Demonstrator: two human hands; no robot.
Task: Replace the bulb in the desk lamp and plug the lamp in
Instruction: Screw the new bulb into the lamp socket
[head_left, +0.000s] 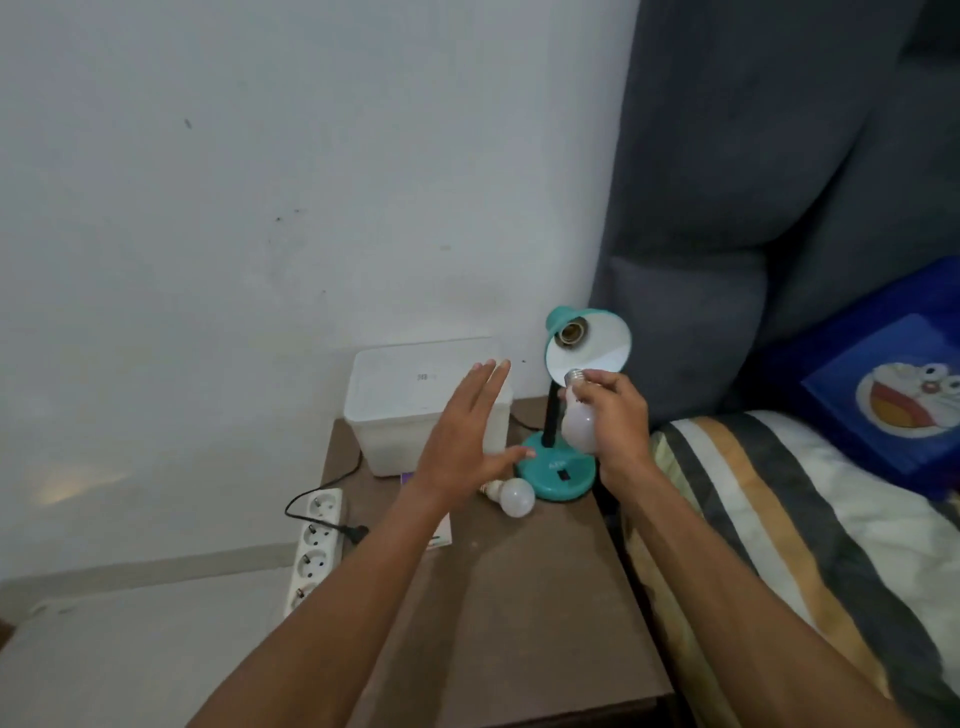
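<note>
Risks, left to right: white multi-socket power strip (315, 546) hangs off the brown table's (519, 597) left edge, black plug (357, 532) lying loose beside it, unplugged. Left hand (462, 441) open, fingers spread, grasping nothing, hovering over a white round bulb (515, 497) lying on its side by the teal lamp base (557, 473); a careless sweep could roll it off. Right hand (613, 415) grasps another white bulb (579, 423), screw cap up, just below the teal shade (589, 340) with empty socket (570, 332). Nothing steadies the lamp: twisting may tip it, or cross-thread.
</note>
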